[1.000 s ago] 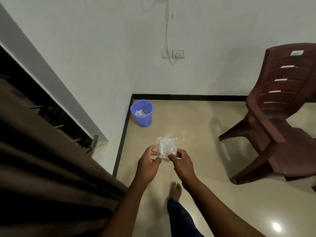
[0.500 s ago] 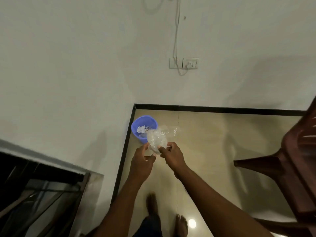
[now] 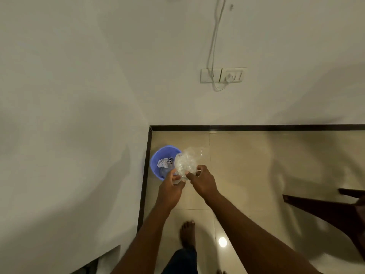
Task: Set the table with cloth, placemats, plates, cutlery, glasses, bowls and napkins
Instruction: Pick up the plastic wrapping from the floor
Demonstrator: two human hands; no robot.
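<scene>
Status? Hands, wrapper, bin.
Left hand and right hand both pinch clear plastic wrapper. Held above blue bin. Nothing between.

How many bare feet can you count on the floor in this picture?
1 clearly: a bare foot on the tiles below the hands. Toes of a possible second peek in at the bottom edge, mostly out of view.

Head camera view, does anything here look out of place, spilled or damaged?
Nothing looks spilled or broken. Both hands, left hand and right hand, pinch a crumpled clear plastic wrapper beside the blue bin, which holds crumpled paper. A loose white cable dangles down the wall to the socket plate.
</scene>
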